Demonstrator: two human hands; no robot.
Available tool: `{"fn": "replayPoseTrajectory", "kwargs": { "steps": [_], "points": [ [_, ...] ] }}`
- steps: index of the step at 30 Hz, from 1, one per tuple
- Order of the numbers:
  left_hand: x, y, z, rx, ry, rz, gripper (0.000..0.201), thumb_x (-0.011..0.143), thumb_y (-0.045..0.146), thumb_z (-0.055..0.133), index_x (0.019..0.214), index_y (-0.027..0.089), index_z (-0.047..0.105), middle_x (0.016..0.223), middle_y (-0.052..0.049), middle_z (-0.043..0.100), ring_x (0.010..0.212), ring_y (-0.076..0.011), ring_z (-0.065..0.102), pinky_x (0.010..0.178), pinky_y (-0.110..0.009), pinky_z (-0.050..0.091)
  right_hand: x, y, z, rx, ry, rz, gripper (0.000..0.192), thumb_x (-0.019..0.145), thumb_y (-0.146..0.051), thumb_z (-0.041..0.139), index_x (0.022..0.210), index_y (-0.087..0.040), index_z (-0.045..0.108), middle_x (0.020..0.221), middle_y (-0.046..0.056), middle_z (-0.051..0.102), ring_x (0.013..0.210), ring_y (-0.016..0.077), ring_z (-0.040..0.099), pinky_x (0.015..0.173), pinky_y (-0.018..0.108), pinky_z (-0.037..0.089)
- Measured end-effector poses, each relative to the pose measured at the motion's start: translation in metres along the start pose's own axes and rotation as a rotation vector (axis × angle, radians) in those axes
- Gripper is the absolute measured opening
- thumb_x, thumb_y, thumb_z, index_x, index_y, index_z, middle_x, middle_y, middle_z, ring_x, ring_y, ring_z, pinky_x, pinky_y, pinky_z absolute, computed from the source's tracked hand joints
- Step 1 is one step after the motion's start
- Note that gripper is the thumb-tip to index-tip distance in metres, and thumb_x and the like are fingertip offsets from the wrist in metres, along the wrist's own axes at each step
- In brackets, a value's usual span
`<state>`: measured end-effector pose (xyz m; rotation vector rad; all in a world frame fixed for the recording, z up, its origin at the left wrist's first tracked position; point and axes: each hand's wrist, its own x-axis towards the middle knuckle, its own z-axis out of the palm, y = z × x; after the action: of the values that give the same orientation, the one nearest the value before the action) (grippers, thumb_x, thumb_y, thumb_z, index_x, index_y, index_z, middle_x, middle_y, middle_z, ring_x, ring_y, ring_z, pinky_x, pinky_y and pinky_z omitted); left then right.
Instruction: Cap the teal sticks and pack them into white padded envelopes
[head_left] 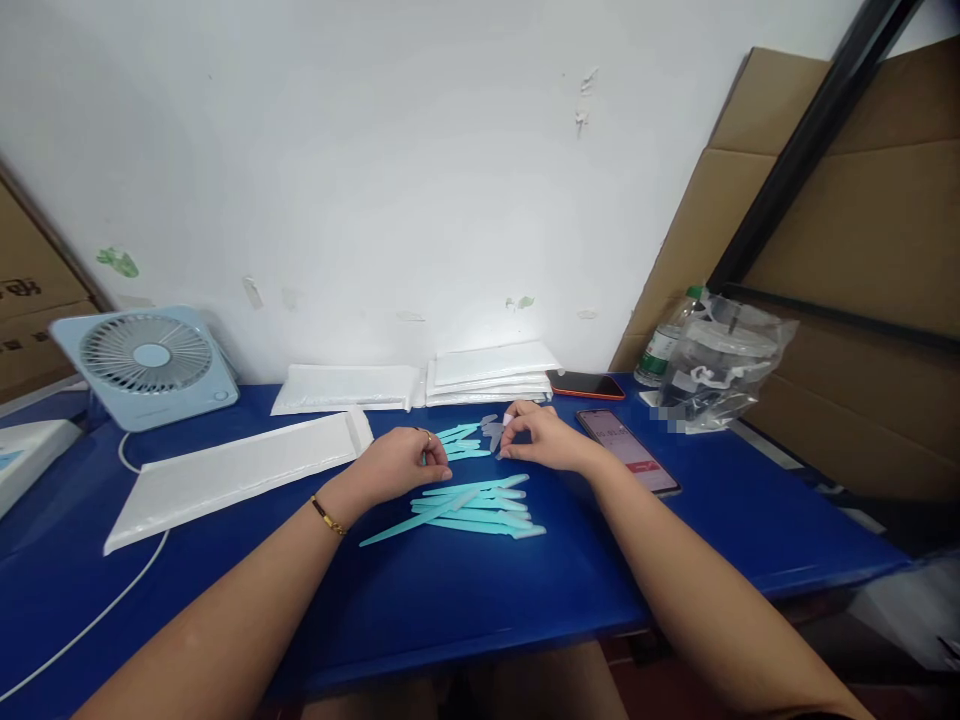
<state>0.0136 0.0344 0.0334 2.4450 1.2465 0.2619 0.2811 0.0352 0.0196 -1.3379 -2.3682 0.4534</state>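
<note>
A loose pile of turquoise eyebrow razors (480, 515) with pale blade covers lies in front of me on the blue table. Behind it is a smaller group of turquoise eyebrow razors (466, 440). My left hand (409, 462) is at the left end of that rear group, its fingers curled around a turquoise handle that is mostly hidden. Several small clear caps (492, 428) lie at the right of the rear group. There my right hand (541, 437) has its thumb and forefinger pinched at a clear cap.
White padded envelopes (491, 370) are stacked against the wall, and a long one (240, 480) lies left. A blue fan (150, 365) stands farther left with a white cable. To the right are a lit phone (628, 450), an orange-edged phone (587, 385), a bottle (660, 350) and a bagged cup (720, 370).
</note>
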Motion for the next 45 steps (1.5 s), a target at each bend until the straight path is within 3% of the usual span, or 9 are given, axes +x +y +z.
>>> {"fn": "replayPoseTrajectory", "kwargs": {
  "steps": [4,7,14,18,23,25,33,41,45],
  "points": [
    [-0.003,0.009,0.005,-0.045,-0.125,0.016,0.024,0.073,0.043,0.057,0.076,0.022,0.066,0.073,0.000,0.066,0.062,-0.0134,0.057,0.051,-0.022,0.036,-0.008,-0.004,-0.007,0.046,-0.213,-0.056,0.025,0.066,-0.047,0.071,0.077,-0.025,0.071,0.100,0.003,0.053,0.098,0.0234,0.048,0.089,0.037,0.030],
    [-0.002,0.010,0.007,-0.006,-0.131,0.001,0.020,0.074,0.038,0.054,0.075,0.021,0.066,0.073,-0.001,0.067,0.063,-0.0140,0.057,0.050,-0.022,0.035,-0.008,-0.002,-0.006,0.036,-0.244,-0.069,0.024,0.067,-0.046,0.071,0.075,-0.024,0.070,0.097,0.003,0.053,0.098,0.0236,0.048,0.087,0.037,0.030],
    [0.002,-0.005,-0.001,0.195,0.060,-0.040,0.017,0.076,0.031,0.053,0.068,0.020,0.063,0.074,-0.002,0.066,0.068,-0.0165,0.058,0.058,-0.026,0.036,0.001,0.011,0.000,0.005,-0.025,-0.009,0.015,0.071,-0.036,0.070,0.072,-0.021,0.068,0.096,0.003,0.051,0.092,0.0198,0.050,0.087,0.036,0.031],
    [0.000,-0.009,-0.008,0.146,0.100,-0.104,0.022,0.074,0.042,0.056,0.075,0.022,0.064,0.078,-0.002,0.065,0.069,-0.0167,0.058,0.055,-0.025,0.035,0.003,0.012,0.000,0.024,0.070,0.045,0.019,0.070,-0.039,0.071,0.075,-0.021,0.069,0.095,0.003,0.049,0.091,0.0188,0.050,0.086,0.035,0.033],
    [-0.015,0.008,-0.010,-0.019,-0.219,-0.010,0.030,0.062,0.051,0.065,0.073,0.024,0.066,0.071,0.001,0.064,0.059,-0.0142,0.056,0.047,-0.023,0.034,-0.001,-0.003,-0.002,0.079,0.029,-0.024,0.021,0.076,-0.042,0.065,0.079,-0.022,0.070,0.095,0.002,0.049,0.088,0.0173,0.051,0.084,0.033,0.035],
    [-0.020,0.012,-0.009,-0.019,-0.271,-0.001,0.025,0.060,0.047,0.068,0.071,0.024,0.065,0.068,0.002,0.064,0.057,-0.0136,0.055,0.046,-0.023,0.033,-0.003,-0.011,-0.003,0.099,-0.008,-0.047,0.024,0.077,-0.045,0.063,0.080,-0.023,0.070,0.095,0.002,0.050,0.089,0.0174,0.050,0.085,0.033,0.034],
    [-0.009,0.014,-0.003,0.092,-0.076,0.002,0.019,0.073,0.041,0.057,0.070,0.024,0.064,0.066,0.001,0.064,0.058,-0.0142,0.054,0.049,-0.024,0.031,0.002,-0.037,0.012,0.034,-0.111,-0.221,0.028,0.083,-0.050,0.052,0.082,-0.027,0.067,0.091,0.000,0.057,0.096,0.0184,0.046,0.084,0.035,0.027],
    [0.005,0.000,0.002,0.182,0.124,-0.011,0.023,0.074,0.043,0.060,0.085,0.024,0.064,0.085,0.000,0.065,0.077,-0.0178,0.058,0.062,-0.026,0.037,0.004,-0.002,0.006,-0.067,0.056,-0.028,0.023,0.085,-0.044,0.053,0.082,-0.025,0.066,0.090,0.003,0.058,0.093,0.0201,0.048,0.081,0.035,0.026],
    [0.000,0.012,0.002,0.119,0.010,0.108,0.024,0.073,0.044,0.061,0.086,0.025,0.066,0.091,-0.001,0.065,0.082,-0.0175,0.058,0.065,-0.024,0.039,0.001,0.001,-0.001,-0.047,0.099,-0.002,0.020,0.085,-0.039,0.055,0.083,-0.024,0.067,0.090,0.003,0.057,0.093,0.0193,0.050,0.082,0.035,0.026]
  ]
}}
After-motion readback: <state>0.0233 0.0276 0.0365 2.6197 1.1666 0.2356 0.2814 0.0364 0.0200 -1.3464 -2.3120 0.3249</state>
